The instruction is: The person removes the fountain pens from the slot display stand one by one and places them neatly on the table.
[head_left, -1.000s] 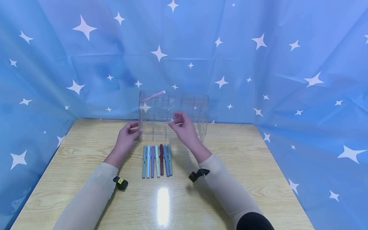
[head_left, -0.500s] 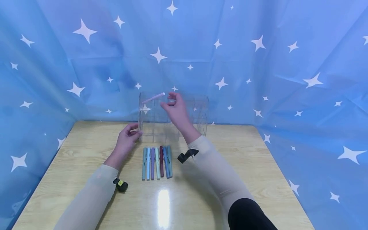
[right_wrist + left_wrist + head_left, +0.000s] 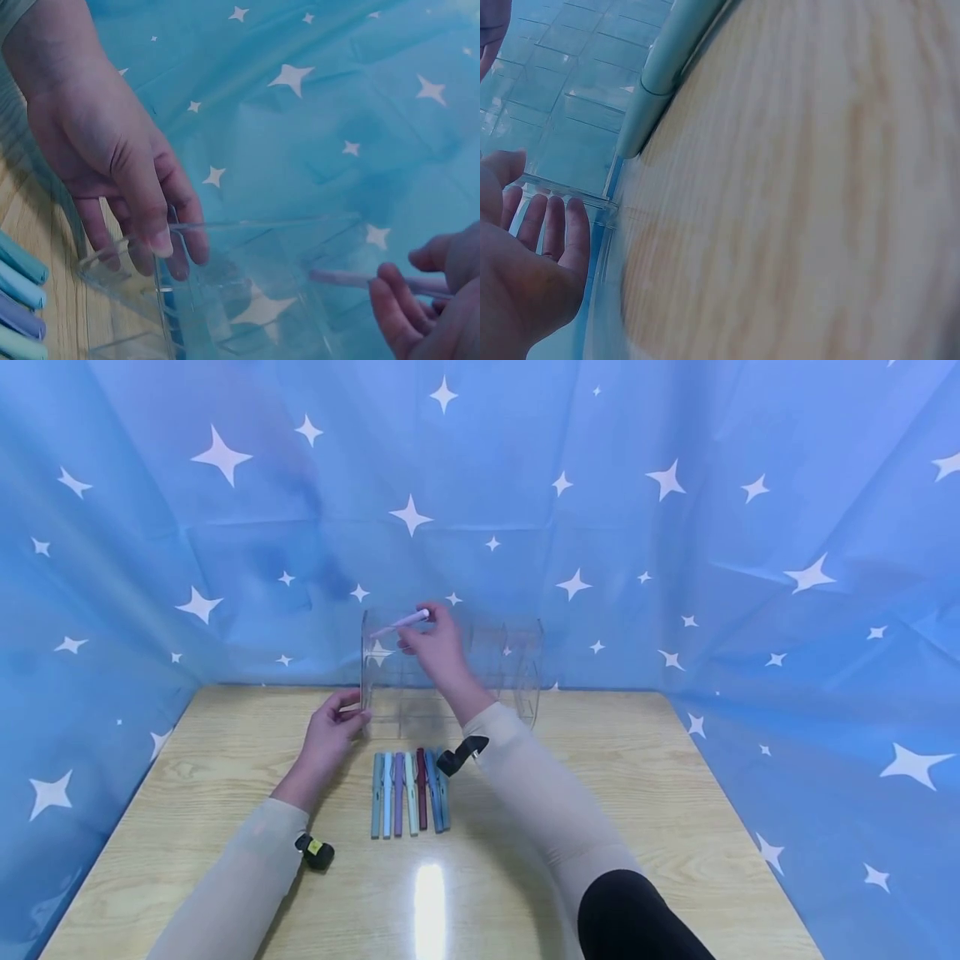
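A clear plastic organizer (image 3: 364, 660) with several compartments stands upright at the back of the table. My left hand (image 3: 330, 727) grips its left side wall low down, with the thumb in front, as the right wrist view shows. A pale lilac pen (image 3: 410, 619) lies slanted in the organizer's upper left part. My right hand (image 3: 441, 647) is at the pen's right end, holding it between thumb and fingers. In the right wrist view the lilac pen (image 3: 341, 278) runs into the right hand (image 3: 442, 292); the exact contact is partly hidden.
Several pens, among them a purple pen (image 3: 398, 793) and a dark red pen (image 3: 422, 789), lie side by side on the wooden table (image 3: 637, 827) before the organizer. A blue star-patterned cloth (image 3: 675, 552) hangs right behind it.
My right hand has moved up and left from the organizer's middle to the lilac pen and taken hold of its end. The left hand stays on the organizer's side wall.
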{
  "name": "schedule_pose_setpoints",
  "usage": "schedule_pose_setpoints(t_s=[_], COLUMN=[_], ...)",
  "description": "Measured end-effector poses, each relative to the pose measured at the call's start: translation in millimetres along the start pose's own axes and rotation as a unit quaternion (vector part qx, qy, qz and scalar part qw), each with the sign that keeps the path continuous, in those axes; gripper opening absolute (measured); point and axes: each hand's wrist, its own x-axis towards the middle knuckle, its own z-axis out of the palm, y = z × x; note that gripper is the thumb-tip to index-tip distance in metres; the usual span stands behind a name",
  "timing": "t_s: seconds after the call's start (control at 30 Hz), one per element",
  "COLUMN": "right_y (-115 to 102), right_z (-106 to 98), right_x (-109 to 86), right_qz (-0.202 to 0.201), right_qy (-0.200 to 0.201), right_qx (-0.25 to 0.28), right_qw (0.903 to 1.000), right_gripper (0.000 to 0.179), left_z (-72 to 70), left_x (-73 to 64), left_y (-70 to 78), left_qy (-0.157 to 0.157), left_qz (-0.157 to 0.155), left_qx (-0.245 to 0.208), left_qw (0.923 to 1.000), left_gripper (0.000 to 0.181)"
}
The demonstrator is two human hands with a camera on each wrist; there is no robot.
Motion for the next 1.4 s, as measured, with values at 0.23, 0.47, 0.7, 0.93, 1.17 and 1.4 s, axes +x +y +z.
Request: schedule_pose_setpoints(t_s=[0.23, 0.47, 0.7, 0.93, 1.17, 1.4], right_y=[2.5, 4.2, 6.1, 7.8, 9.4, 15.9], right_z=[11.1, 14.9, 14.7, 17.4, 20.4, 20.5], right_x=[1.5, 3.1, 3.4, 3.2, 5.1, 8.6], right_qz=[0.010, 0.011, 0.005, 0.006, 0.005, -0.050], right_qy=[-0.011, -0.011, -0.010, -0.008, 0.011, 0.051], right_qx=[0.014, 0.014, -0.009, -0.021, -0.011, 0.041], right_qw=[0.9998, 0.9998, 0.9999, 0.9997, 0.9999, 0.9966], right_gripper=[0.046, 0.032, 0.021, 0.015, 0.013, 0.013], left_z=[-0.3, 0.4, -0.1, 0.5, 0.8, -0.6], left_x=[1.5, 4.0, 4.2, 3.5, 2.4, 3.1], left_y=[-4.2, -4.5, -4.8, -5.4, -4.8, -4.4], left_qy=[0.004, 0.009, 0.010, 0.014, 0.012, 0.006], left_qz=[0.006, 0.010, 0.010, 0.013, 0.012, 0.014], left_qx=[0.004, 0.002, 0.008, 0.013, 0.002, -0.001], left_qw=[1.0000, 0.9999, 0.9999, 0.9997, 0.9999, 0.9999], left_gripper=[0.048, 0.047, 0.046, 0.046, 0.047, 0.046])
